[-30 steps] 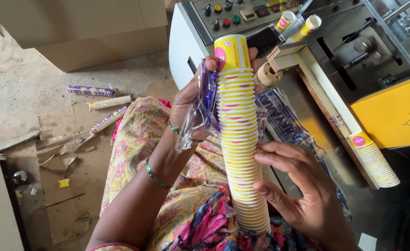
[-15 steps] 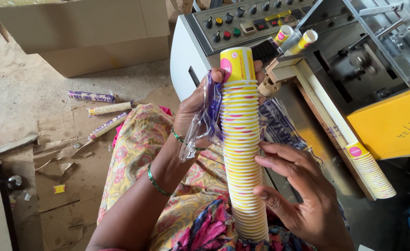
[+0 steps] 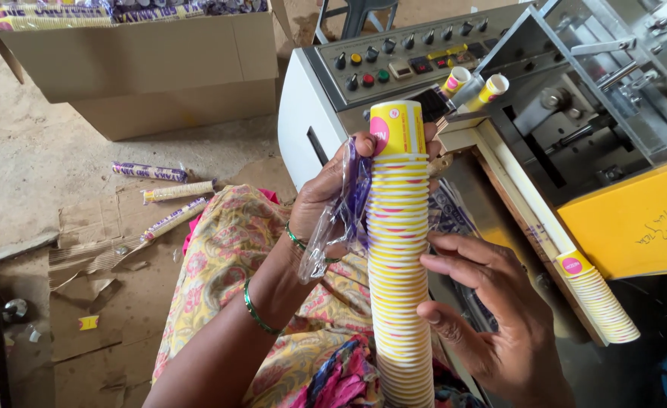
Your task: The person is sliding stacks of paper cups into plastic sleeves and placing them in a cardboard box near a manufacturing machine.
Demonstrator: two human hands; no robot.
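A tall stack of yellow and white paper cups [image 3: 400,249] stands upright over my lap. My left hand [image 3: 330,193] grips its upper part and also pinches a clear plastic bag [image 3: 339,219] with purple print against it. Lower down on the right side, my right hand [image 3: 492,317] rests with spread fingers, its fingertips touching the cup rims.
A cup-making machine [image 3: 545,98] with a button panel [image 3: 394,57] stands ahead. Another cup stack [image 3: 598,295] lies in its wooden chute. A cardboard box [image 3: 137,68] of wrapped cup sleeves sits at back left. Wrapped sleeves [image 3: 175,192] and cardboard scraps lie on the floor.
The cup stack and both hands keep their grip. The view has shifted, so the stack sits slightly lower and more to the right in the picture.
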